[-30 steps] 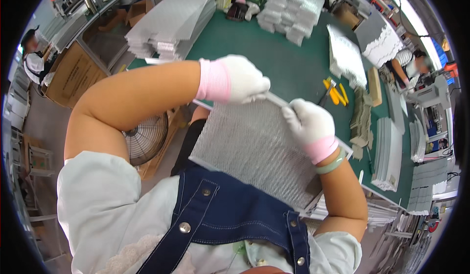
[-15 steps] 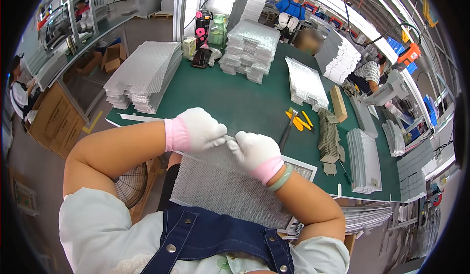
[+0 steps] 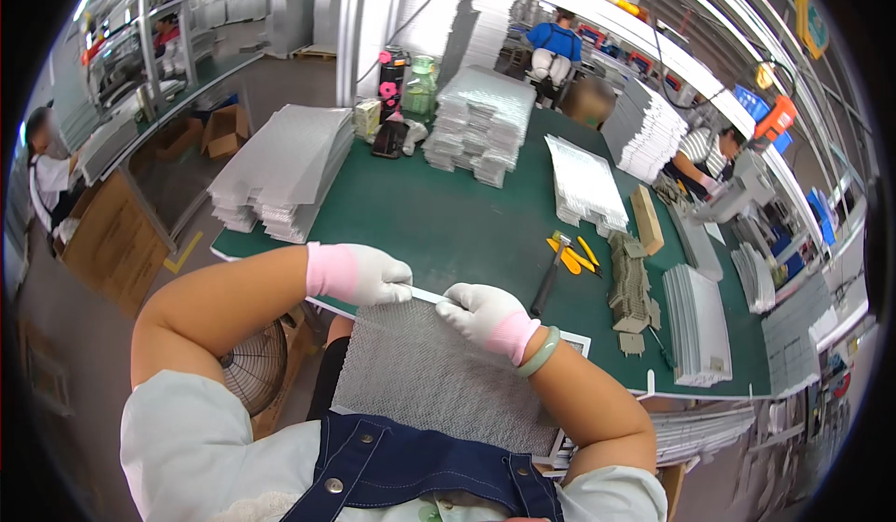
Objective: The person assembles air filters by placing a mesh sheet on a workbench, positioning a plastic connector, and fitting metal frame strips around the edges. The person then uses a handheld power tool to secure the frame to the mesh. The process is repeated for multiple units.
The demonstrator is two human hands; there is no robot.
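Both hands wear white gloves with pink cuffs. My left hand (image 3: pixel 371 276) pinches one end of a narrow white strip (image 3: pixel 427 295), and my right hand (image 3: pixel 481 314) grips it a short way to the right. The strip runs along the far edge of a silver mesh panel (image 3: pixel 434 382). This panel lies tilted between my body and the table's front edge. A white frame shows at its right corner, partly behind my right wrist. Whether the strip is fixed to the mesh is hidden by my fingers.
On the green table (image 3: pixel 439 223) stand stacks of silver mesh sheets (image 3: pixel 280 163). To the right lie a hammer (image 3: pixel 551 275), yellow-handled pliers (image 3: pixel 588 254), a wooden block (image 3: pixel 645 219) and grey-green metal pieces (image 3: pixel 631 284). Bottles (image 3: pixel 420 88) stand at the back. A fan (image 3: pixel 254 368) is below left.
My hands have drawn apart, the left one moving left and down, so more of the white strip shows between them. The whole view has shifted slightly.
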